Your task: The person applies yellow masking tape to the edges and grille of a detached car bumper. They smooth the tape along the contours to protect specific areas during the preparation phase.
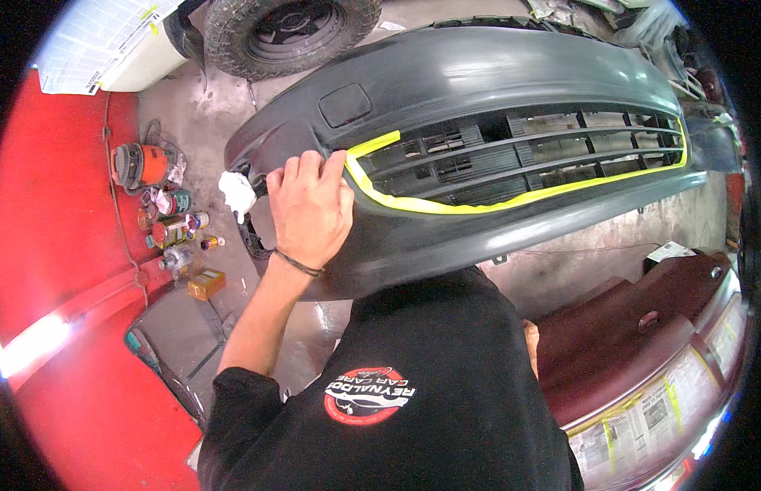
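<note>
A dark grey car bumper [429,82] stretches across the view in front of me. Bright yellow masking tape [495,204] runs along the lower edge and both ends of its slatted grille opening [552,151], with a short piece turning along the upper left edge. My left hand [311,204] is at the left corner of that opening, knuckles up, fingers bent and close together, the index finger at the tape. What lies under the fingertips is hidden. A crumpled white wad [237,195] sits at the bumper's left end. Only a sliver of skin shows beside my black shirt on the right; my right hand is out of sight.
On the left floor stand an orange and black shop vacuum [141,166], several cans [169,231] and a small yellow-brown box [207,283] by a red wall [61,180]. A large tyre [290,33] is beyond the bumper. A maroon car panel [618,327] lies at right.
</note>
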Demonstrator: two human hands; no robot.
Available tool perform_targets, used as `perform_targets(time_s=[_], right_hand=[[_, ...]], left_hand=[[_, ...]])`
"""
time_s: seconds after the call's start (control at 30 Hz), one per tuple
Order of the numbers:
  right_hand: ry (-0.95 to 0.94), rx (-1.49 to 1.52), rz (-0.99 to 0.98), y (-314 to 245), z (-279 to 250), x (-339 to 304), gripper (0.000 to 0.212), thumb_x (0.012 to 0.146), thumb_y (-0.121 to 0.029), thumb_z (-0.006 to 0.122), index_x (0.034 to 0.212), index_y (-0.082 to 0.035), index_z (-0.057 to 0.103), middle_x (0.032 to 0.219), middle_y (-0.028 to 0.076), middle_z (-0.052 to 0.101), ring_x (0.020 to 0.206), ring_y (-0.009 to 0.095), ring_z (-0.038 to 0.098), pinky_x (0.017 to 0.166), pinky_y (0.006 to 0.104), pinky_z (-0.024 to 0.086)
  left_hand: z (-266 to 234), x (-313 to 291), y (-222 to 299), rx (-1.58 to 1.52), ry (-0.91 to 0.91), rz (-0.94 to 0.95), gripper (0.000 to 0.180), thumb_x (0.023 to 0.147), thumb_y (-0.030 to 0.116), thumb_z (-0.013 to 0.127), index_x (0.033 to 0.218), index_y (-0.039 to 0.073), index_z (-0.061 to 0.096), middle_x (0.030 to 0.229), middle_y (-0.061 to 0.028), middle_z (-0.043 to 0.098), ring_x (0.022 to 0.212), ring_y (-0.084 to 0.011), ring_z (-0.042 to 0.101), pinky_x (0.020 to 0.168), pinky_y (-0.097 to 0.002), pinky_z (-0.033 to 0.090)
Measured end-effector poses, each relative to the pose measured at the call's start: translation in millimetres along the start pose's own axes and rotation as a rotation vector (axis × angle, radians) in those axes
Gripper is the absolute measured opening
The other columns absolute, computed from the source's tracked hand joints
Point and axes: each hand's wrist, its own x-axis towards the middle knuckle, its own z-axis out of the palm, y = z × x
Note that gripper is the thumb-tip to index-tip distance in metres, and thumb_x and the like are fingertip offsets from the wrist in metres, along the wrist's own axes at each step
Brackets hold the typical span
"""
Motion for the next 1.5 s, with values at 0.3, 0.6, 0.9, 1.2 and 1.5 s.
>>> perform_targets(time_s=[0.3,0.6,0.9,1.2,1.5], right_hand=[[0.003,0.044,0.027,34,41,34,0.05,0.102,-0.051,0.075,0.1,-0.002,0.083,0.093,0.026,0.079,0.091,0.048,0.078,0.082,0.0549,0.059],[-0.016,0.187,-0.071,147,100,50,0.049,0.104,-0.053,0.074,0.098,-0.006,0.084,0.093,0.024,0.079,0.09,0.048,0.077,0.079,0.0553,0.06],[-0.008,0.168,0.089,82,52,33,0.048,0.099,-0.048,0.075,0.092,-0.001,0.081,0.089,0.028,0.077,0.09,0.046,0.078,0.081,0.0542,0.059],[-0.021,0.259,0.07,145,162,13,0.04,0.103,-0.045,0.071,0.104,-0.007,0.084,0.101,0.019,0.082,0.101,0.038,0.08,0.09,0.0499,0.06],[-0.164,0.084,0.18,78,145,0,0.04,0.101,-0.047,0.068,0.103,-0.012,0.087,0.113,0.017,0.085,0.111,0.036,0.081,0.102,0.0487,0.061]], left_hand=[[13,-6,-2,0.035,0.133,-0.01,0.035,0.099,0.023,0.073,0.131,0.007,0.074,0.109,-0.0117,0.067,0.107,-0.0315,0.068,0.097,-0.0507,0.046],[24,-1,4,0.009,0.102,-0.021,0.034,0.099,0.013,0.067,0.132,0.011,0.076,0.112,-0.0107,0.066,0.11,-0.0336,0.066,0.093,-0.0517,0.048],[34,-7,1,-0.055,0.107,-0.107,0.036,0.095,0.012,0.068,0.13,0.009,0.077,0.119,-0.012,0.068,0.117,-0.0348,0.066,0.094,-0.0531,0.052],[31,15,-16,-0.206,0.066,-0.131,0.034,0.091,0.006,0.066,0.121,0.01,0.08,0.118,-0.0167,0.068,0.112,-0.0402,0.071,0.1,-0.0528,0.057],[33,40,16,-0.293,0.038,0.117,0.051,0.09,-0.004,0.058,0.136,0.01,0.077,0.119,-0.017,0.066,0.116,-0.0367,0.068,0.107,-0.047,0.055]])
